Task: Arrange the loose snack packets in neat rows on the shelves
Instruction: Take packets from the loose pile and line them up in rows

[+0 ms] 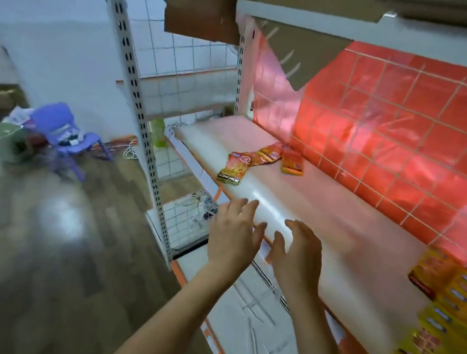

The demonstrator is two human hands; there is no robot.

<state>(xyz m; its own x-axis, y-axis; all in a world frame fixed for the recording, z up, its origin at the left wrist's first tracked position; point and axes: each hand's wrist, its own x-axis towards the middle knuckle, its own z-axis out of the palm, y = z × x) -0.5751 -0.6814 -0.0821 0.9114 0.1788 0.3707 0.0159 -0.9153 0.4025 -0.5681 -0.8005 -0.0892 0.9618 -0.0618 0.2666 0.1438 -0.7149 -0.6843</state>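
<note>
A: Which step is this?

B: A reach toward the next pickup, I judge. Both hands are empty. The left hand [234,234] and the right hand [299,255] hover side by side over the front of the shelf [326,211], fingers spread and loosely bent, touching nothing.

A: And the packets?

B: Three loose packets [266,156] lie askew near the far left end of that shelf. Two are close to the back panel [397,134], and one is nearer the front lip. A tidy row of packets [447,312], blurred here, sits at the right end, well apart from them.

A: So the next move?

B: Probably a stretch forward and left to take the front packet [233,169], then carry it along to join the row. It looks thin and light, so a pinch should do.

A: Any trouble with room?

B: The bare middle of the shelf gives a free lane. The upper shelf [308,22] hangs low overhead and the post [144,122] guards the left corner. The front packet lies close to the lip, so a careless nudge could push it off.
</note>
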